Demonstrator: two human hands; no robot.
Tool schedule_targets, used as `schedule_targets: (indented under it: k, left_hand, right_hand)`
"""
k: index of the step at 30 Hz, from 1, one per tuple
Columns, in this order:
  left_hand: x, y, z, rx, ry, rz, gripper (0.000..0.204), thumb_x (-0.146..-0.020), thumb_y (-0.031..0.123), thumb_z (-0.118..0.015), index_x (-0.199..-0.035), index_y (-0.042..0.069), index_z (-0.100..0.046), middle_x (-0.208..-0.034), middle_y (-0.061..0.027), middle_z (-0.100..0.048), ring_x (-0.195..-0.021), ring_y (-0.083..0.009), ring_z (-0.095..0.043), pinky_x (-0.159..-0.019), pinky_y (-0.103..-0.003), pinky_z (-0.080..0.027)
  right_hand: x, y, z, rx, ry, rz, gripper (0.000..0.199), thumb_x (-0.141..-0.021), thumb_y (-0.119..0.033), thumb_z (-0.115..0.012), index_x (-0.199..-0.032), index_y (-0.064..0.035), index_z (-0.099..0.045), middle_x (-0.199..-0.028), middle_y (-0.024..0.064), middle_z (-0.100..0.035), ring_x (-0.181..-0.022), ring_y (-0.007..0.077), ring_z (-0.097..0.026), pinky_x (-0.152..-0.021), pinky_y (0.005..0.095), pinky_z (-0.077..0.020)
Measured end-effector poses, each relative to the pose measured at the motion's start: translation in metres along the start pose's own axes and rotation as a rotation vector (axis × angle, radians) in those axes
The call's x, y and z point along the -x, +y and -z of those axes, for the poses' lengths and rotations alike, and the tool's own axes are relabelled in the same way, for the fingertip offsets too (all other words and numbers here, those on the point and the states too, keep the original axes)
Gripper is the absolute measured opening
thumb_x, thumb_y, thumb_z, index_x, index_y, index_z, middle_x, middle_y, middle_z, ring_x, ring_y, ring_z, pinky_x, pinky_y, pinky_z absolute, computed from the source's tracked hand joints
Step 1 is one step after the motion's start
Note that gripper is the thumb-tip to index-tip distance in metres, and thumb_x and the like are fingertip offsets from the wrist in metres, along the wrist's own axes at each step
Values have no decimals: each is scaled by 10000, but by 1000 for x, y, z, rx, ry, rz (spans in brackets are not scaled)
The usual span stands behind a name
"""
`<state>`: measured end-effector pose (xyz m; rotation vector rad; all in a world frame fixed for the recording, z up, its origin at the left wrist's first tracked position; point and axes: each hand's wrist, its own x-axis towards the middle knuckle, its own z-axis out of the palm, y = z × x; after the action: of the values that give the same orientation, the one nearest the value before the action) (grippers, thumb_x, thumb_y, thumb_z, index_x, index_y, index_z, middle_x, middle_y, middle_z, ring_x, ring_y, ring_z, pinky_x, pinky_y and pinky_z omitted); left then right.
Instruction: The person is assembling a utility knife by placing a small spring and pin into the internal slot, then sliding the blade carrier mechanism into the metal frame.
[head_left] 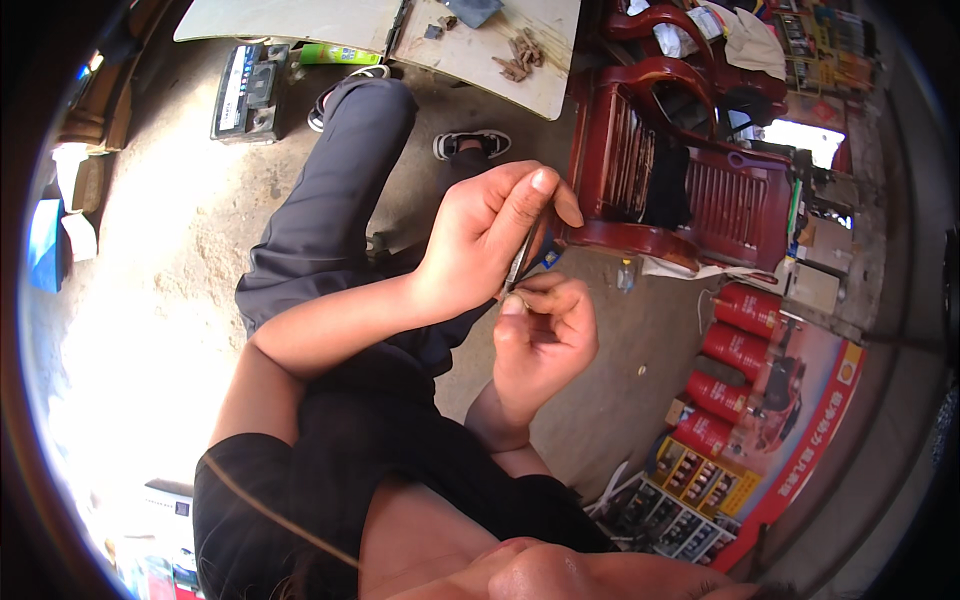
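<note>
My left hand (485, 235) is closed around a thin, dark, slender tool (518, 265), with the thumb pressed along its upper end. The tool slants down toward my right hand (548, 335); its exact kind is not plain. The right thumb and forefinger are pinched together at its lower end, and whatever small piece they hold is mostly hidden. Both hands are raised close together in front of my body, above my lap. Beyond them, a pale table (470, 50) carries a small heap of brown pieces (520, 55) and a dark grey piece (472, 10).
A dark red wooden chair (690, 190) with cloth on it stands to the right. A battery (250, 95) and a green package (340, 54) are on the floor at the far left. Several red canisters (735, 350) line the right side beside a poster (810, 400).
</note>
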<state>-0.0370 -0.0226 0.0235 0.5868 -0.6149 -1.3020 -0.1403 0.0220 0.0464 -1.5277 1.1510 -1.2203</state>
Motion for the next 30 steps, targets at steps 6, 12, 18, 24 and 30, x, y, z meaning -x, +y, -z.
schedule_targets:
  k: [6, 12, 18, 24, 30]
  left_hand:
    - [-3, -6, 2, -47, 43, -34, 408, -1005, 273, -331, -841, -14, -572, -469, 31, -408, -410, -16, -331, -415, -180, -262]
    - [-8, 2, 2, 13, 35, -61, 370, -996, 280, -369, -876, 15, -598, -500, 47, -419, -445, -6, -356, -430, -175, -296]
    - [-6, 4, 5, 14, 12, -78, 331, -985, 276, -405, -934, 15, -602, -544, 41, -435, -471, -2, -377, -443, -163, -316]
    - [-3, 5, 3, -31, 5, -43, 300, -975, 277, -435, -974, 20, -590, -552, 46, -428, -488, -3, -393, -445, -157, -333]
    - [-2, 5, 5, 71, -41, 6, 334, -991, 285, -375, -988, 8, -561, -521, 42, -412, -399, -6, -380, -366, -144, -334]
  right_hand:
    - [-2, 5, 5, -35, -103, -58, 153, -716, 107, -586, -788, 27, -477, -794, 103, -550, -718, 118, -521, -685, 226, -447]
    - [-14, 27, 16, -671, -278, -307, 235, -833, -216, -636, -817, -72, -451, -741, 37, -498, -592, 66, -453, -776, 333, -484]
    - [-17, 41, 12, -1055, -417, -479, 234, -836, -210, -671, -876, -128, -455, -758, -42, -505, -646, 32, -488, -664, 174, -417]
    - [-18, 40, 11, -1097, -400, -490, 190, -835, -167, -667, -892, -107, -496, -812, -42, -517, -735, 32, -516, -620, 145, -419]
    - [-17, 42, 14, -1051, -454, -427, 172, -856, -204, -642, -893, -150, -483, -869, -58, -534, -777, 30, -522, -730, 201, -439]
